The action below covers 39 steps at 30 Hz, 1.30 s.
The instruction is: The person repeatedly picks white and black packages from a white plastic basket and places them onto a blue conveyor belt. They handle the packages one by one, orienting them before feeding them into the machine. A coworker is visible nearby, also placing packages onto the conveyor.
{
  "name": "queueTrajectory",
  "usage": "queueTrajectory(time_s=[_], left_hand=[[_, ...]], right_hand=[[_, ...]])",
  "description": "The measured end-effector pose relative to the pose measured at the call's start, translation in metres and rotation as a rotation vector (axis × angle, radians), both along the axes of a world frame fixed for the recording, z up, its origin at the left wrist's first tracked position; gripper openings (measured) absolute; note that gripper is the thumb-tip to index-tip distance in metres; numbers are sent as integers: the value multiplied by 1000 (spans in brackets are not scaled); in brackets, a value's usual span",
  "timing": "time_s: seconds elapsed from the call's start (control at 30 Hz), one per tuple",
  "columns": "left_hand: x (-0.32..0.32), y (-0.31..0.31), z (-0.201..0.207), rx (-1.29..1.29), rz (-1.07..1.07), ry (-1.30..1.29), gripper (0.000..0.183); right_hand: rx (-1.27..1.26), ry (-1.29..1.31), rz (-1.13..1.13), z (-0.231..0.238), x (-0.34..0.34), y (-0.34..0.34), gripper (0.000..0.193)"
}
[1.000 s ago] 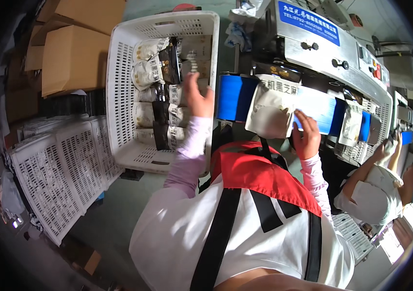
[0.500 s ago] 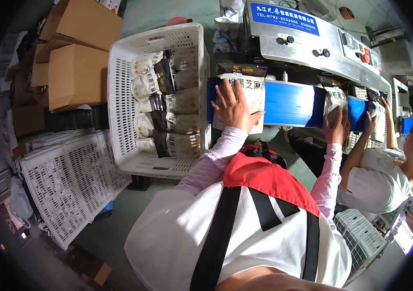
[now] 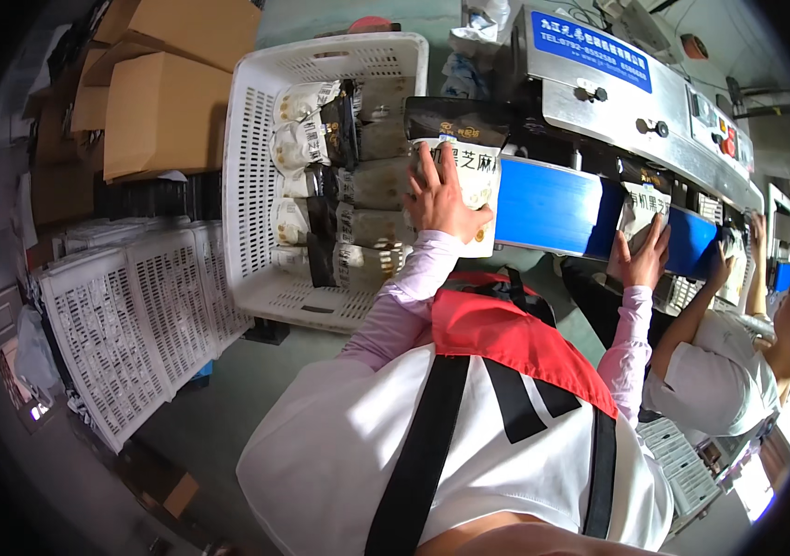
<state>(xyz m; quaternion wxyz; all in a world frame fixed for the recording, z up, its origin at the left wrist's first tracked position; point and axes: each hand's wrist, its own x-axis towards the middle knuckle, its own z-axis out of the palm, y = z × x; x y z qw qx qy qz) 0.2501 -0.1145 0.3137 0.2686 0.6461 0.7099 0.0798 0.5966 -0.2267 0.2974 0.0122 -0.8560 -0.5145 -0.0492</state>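
While the left hand (image 3: 449,208) spreads its fingers (image 3: 428,169) over a black-topped white pouch (image 3: 478,181), long axis pointing forward, the right hand (image 3: 643,258) touches another pouch (image 3: 643,201), grip unclear.

Grey-green floor (image 3: 228,417), bright glare (image 3: 754,488) at lower right

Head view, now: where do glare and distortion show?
Head view: pale glare streaks the blue belt; same head view: bright light patches the white shirt; head view's edges: black corners and the bowed side of the white crate show fisheye distortion.
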Motion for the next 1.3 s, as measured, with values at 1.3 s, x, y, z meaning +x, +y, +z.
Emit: queueTrajectory(time_s=[1.3], left_hand=[[-307, 97, -264, -138, 388, -515, 45]], right_hand=[[25, 76, 195, -3, -135, 18, 86]])
